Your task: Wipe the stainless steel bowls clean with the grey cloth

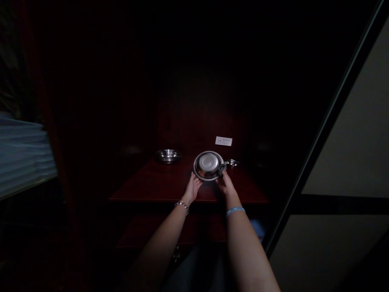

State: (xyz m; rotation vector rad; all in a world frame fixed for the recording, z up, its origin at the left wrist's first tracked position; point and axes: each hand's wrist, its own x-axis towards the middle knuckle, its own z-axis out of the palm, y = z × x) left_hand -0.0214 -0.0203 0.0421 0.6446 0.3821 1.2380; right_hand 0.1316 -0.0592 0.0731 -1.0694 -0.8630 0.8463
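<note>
A shiny stainless steel bowl (208,161) is held up over the dark red shelf (146,186), its underside turned toward me. My left hand (193,189) grips its lower left rim, with a chain bracelet at the wrist. On the opposite side, my right hand (225,184) is closed around a dark grey crumpled thing (222,168), perhaps a cloth, pressed to the bowl's right edge. A light blue band circles the right wrist. Some of the right fingers are hidden behind the bowl.
Several stacked metal bowls (168,156) stand at the shelf's left. A smaller metal dish (233,163) lies at the right, beneath a white socket plate (223,141) on the back panel. A lower shelf (136,235) runs below, and a pale sliding door (346,162) borders the right.
</note>
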